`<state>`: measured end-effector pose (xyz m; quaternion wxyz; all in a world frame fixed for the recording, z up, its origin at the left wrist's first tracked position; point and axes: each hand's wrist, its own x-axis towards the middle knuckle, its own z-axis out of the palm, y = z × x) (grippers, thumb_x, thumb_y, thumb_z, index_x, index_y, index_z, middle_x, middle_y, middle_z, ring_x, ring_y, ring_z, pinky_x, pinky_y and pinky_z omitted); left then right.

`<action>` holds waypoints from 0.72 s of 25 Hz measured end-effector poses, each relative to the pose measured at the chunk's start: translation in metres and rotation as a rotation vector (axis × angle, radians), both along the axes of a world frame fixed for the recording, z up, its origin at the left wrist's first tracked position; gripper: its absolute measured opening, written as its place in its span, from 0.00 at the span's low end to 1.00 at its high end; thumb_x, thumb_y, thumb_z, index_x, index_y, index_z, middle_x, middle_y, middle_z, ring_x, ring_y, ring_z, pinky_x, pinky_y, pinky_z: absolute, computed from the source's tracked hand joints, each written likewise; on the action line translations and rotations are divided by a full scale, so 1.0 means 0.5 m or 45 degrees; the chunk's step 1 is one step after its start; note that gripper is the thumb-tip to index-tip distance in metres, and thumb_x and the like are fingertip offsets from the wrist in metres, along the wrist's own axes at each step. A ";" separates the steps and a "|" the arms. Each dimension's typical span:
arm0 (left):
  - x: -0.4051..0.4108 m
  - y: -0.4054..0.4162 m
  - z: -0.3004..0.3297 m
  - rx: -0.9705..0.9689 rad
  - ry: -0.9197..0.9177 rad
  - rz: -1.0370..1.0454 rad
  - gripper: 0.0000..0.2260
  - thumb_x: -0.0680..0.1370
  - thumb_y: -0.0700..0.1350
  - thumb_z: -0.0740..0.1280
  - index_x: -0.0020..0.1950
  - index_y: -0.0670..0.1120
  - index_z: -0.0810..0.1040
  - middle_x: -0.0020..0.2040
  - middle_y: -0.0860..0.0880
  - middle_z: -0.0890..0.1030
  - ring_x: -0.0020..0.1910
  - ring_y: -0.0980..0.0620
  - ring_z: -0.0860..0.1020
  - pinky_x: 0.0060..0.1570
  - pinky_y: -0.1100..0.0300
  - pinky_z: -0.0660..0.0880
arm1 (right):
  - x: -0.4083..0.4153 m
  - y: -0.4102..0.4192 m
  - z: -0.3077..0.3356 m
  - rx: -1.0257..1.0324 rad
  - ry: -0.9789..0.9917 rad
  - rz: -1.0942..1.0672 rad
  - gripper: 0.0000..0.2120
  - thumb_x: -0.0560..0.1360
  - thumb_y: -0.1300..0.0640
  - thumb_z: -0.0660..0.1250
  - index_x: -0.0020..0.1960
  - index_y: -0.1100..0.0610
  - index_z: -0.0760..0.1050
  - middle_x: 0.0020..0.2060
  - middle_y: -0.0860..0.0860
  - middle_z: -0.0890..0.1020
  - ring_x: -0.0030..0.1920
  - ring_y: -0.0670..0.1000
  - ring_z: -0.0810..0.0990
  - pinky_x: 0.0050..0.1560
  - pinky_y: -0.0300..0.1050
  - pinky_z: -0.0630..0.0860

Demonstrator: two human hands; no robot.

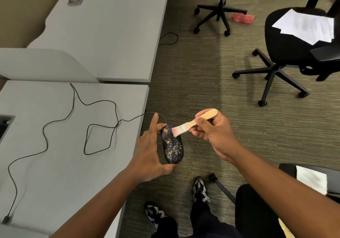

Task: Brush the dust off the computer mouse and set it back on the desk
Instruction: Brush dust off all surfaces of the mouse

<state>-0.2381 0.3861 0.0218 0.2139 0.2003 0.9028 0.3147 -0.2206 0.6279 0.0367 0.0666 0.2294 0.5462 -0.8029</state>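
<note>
Mouse (172, 144) sits between left hand (149, 151) fingers (153, 127) and thumb.

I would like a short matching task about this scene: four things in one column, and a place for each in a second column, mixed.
Things:
1. mouse
2. brush
3. cable
4. papers

Places:
A. on a chair seat
B. in the right hand
C. in the left hand, over the carpet
D. looped across the desk

Pairs: 1-C, 2-B, 3-D, 4-A
</note>
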 end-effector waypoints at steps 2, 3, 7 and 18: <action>0.001 0.002 -0.001 0.004 0.033 -0.012 0.69 0.62 0.57 0.84 0.82 0.62 0.31 0.76 0.69 0.60 0.73 0.57 0.66 0.76 0.47 0.60 | -0.005 -0.003 -0.004 0.063 0.025 -0.070 0.03 0.81 0.65 0.68 0.53 0.58 0.78 0.46 0.61 0.86 0.44 0.53 0.86 0.46 0.42 0.85; 0.001 0.003 -0.001 0.003 0.045 -0.016 0.69 0.62 0.58 0.83 0.80 0.65 0.29 0.77 0.64 0.62 0.73 0.56 0.66 0.77 0.47 0.59 | -0.007 -0.004 -0.004 0.081 0.041 -0.096 0.03 0.81 0.64 0.68 0.52 0.57 0.78 0.47 0.61 0.86 0.44 0.53 0.87 0.46 0.42 0.85; -0.004 0.007 -0.003 -0.001 0.042 0.021 0.69 0.62 0.59 0.83 0.80 0.65 0.28 0.78 0.59 0.63 0.75 0.56 0.63 0.78 0.47 0.56 | -0.004 -0.007 -0.001 0.107 -0.001 -0.005 0.04 0.81 0.66 0.68 0.51 0.58 0.79 0.43 0.60 0.86 0.42 0.53 0.86 0.43 0.41 0.85; -0.020 0.014 -0.003 -0.033 0.061 0.082 0.65 0.61 0.60 0.81 0.86 0.50 0.42 0.69 0.82 0.48 0.70 0.64 0.59 0.73 0.53 0.55 | 0.000 0.001 -0.005 -0.032 -0.107 0.058 0.03 0.81 0.67 0.67 0.52 0.61 0.77 0.38 0.60 0.86 0.36 0.52 0.85 0.38 0.39 0.84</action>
